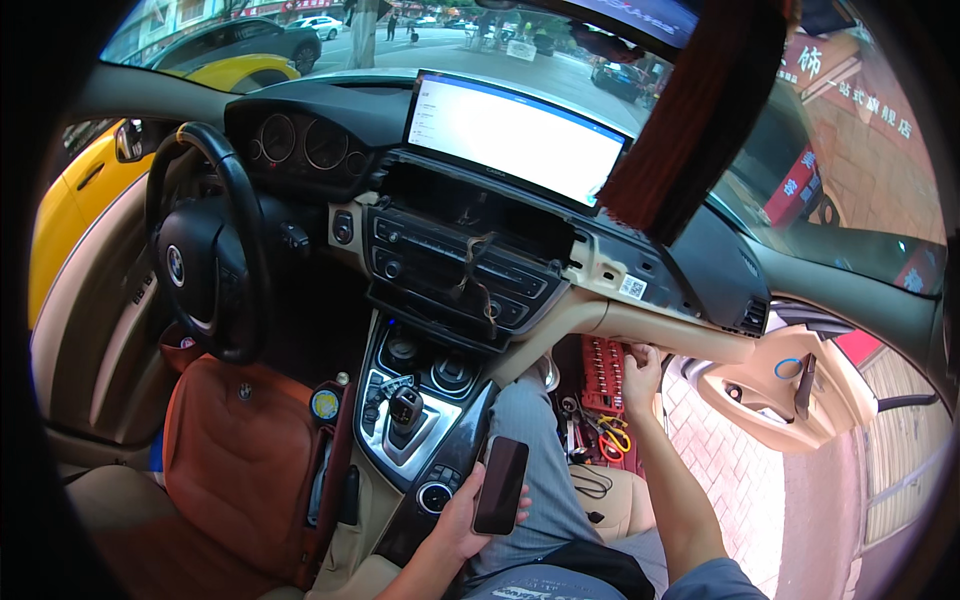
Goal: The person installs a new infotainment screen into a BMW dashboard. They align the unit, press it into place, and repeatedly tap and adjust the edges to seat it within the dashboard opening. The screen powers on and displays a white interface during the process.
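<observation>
My left hand (462,512) is closed around a black smartphone (502,486), whose dark screen faces up above my leg. My right hand (641,380) reaches down beside the seat, at the edge of a red socket set tray (602,372) with rows of metal bits. Its fingers are curled; what they hold, if anything, is hidden. Just below that tray lie yellow-handled pliers (614,438) among other small tools. A thin black cable (594,484) rests on the beige seat close to my leg.
A wide lit screen (515,135) stands on the dashboard, over an opened trim area with loose wires (478,262) hanging down. The gear lever (405,410) and steering wheel (205,250) are to the left. A beige car door (775,385) stands open on the right.
</observation>
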Tool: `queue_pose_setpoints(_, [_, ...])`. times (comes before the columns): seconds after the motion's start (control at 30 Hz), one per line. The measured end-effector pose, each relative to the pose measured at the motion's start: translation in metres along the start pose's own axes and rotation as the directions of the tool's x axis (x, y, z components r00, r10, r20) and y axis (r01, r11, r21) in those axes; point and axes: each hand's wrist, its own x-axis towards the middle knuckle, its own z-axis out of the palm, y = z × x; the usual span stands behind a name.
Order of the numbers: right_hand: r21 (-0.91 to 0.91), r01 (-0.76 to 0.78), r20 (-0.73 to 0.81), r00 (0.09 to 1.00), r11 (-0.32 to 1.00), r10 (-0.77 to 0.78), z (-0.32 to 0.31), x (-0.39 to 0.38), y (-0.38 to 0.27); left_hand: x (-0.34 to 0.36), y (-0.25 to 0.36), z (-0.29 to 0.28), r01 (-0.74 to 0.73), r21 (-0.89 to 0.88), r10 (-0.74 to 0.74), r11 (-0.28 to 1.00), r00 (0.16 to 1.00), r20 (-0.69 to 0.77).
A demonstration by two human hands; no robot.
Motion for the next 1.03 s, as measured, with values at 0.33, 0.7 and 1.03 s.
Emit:
queue_pose_setpoints(0.33, [-0.061,-0.027,0.018,0.999,0.998,0.028,0.002,0.003,-0.007,0.000,0.002,0.000,0.016,0.002,-0.016,1.000,1.000,-0.005])
queue_pose_setpoints(0.7, [-0.094,0.026,-0.072,0.997,0.995,-0.033,0.007,0.007,-0.010,0.005,-0.002,-0.008,0.026,-0.050,-0.025,0.998,0.999,0.033])
queue_pose_setpoints(1.03, [-0.206,0.093,-0.107,0.987,0.974,-0.117,0.008,0.007,-0.004,0.004,-0.002,-0.007,0.019,-0.032,-0.018,0.999,1.000,0.019])
